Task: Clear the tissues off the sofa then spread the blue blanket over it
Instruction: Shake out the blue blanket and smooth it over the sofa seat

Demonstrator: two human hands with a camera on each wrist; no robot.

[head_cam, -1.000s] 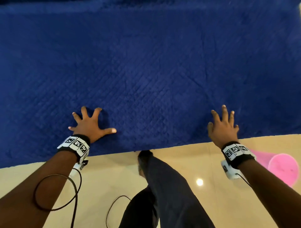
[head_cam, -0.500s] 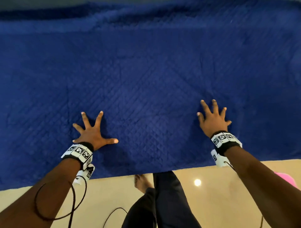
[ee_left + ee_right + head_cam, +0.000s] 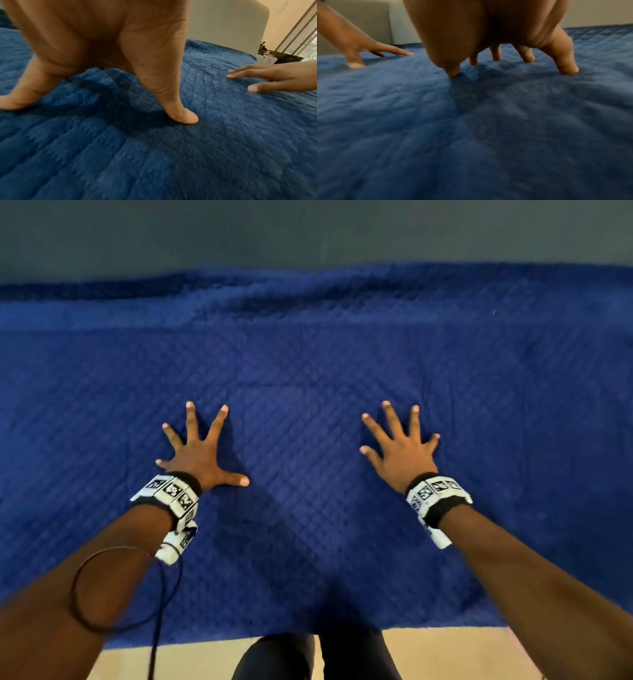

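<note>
The quilted blue blanket lies spread flat over the sofa seat and fills most of the head view. My left hand presses on it left of centre, fingers splayed and straight. Level with it to the right, my right hand also lies flat on the cloth with spread fingers. The left wrist view shows my left hand with its thumb tip pushed into the blanket. In the right wrist view the fingertips of my right hand dent the blanket. No tissues are in view.
The grey sofa back rises behind the blanket's rumpled far edge. Beige floor shows below the blanket's near edge, with my dark trouser legs against it. A black cable hangs from my left wrist.
Both hands have slid forward across the blanket, away from its near edge toward the sofa back. The view has tilted up, so the pink object on the floor has left the frame.
</note>
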